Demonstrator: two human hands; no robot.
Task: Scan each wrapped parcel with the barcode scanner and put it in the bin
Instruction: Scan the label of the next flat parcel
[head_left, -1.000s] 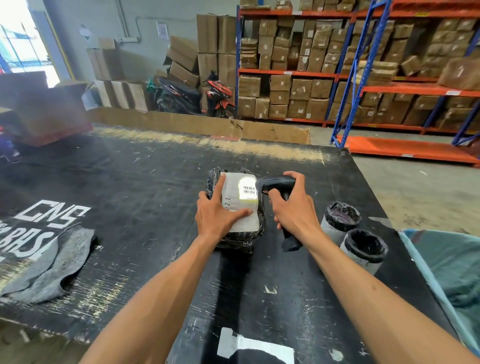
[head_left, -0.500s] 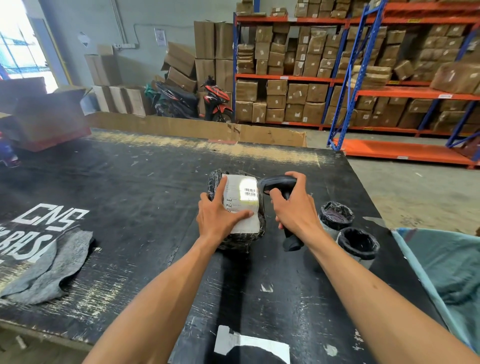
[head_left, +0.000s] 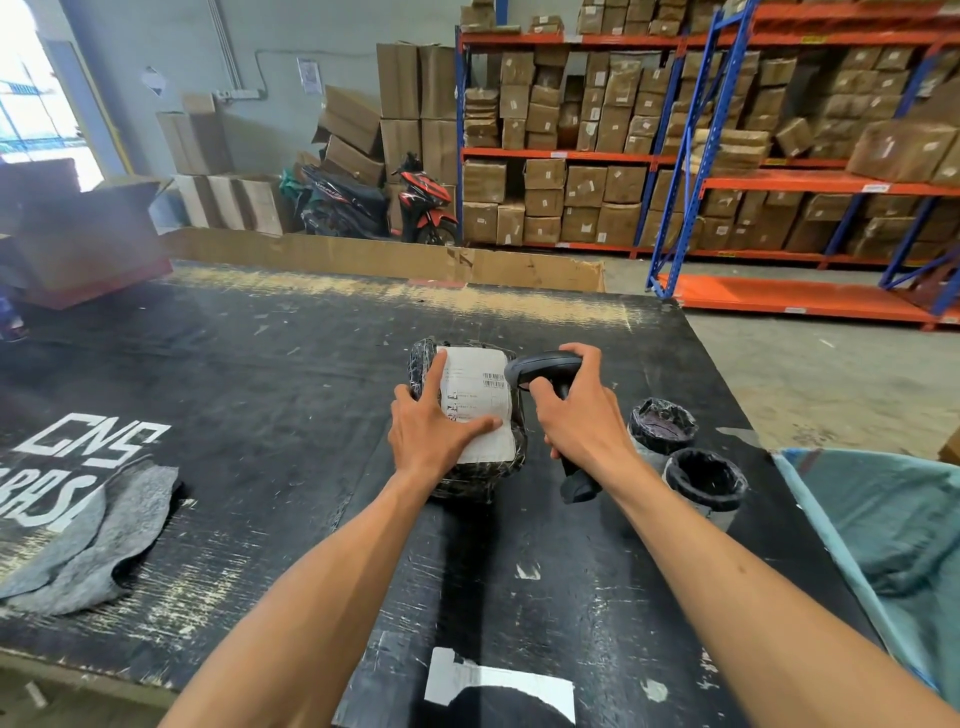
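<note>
A parcel (head_left: 480, 473) wrapped in black film lies in the middle of the black table (head_left: 270, 415), with a white label (head_left: 475, 384) on top that shows barcodes. My left hand (head_left: 431, 431) lies flat on the label's near left part and holds the parcel down. My right hand (head_left: 576, 410) grips the dark barcode scanner (head_left: 543, 366), whose head points left at the barcodes, almost touching the label. The teal bin (head_left: 893, 525) stands off the table's right edge.
Two rolls wrapped in black film (head_left: 662, 421) (head_left: 704, 480) stand right of the scanner. A grey cloth (head_left: 98, 540) lies at the near left. A cardboard strip (head_left: 384, 257) lines the far edge. Shelves of boxes (head_left: 727, 130) and a motorbike (head_left: 374, 202) stand behind.
The bright light patch on the label has gone out. The view has shifted slightly; both hands, the parcel and the scanner stay in place.
</note>
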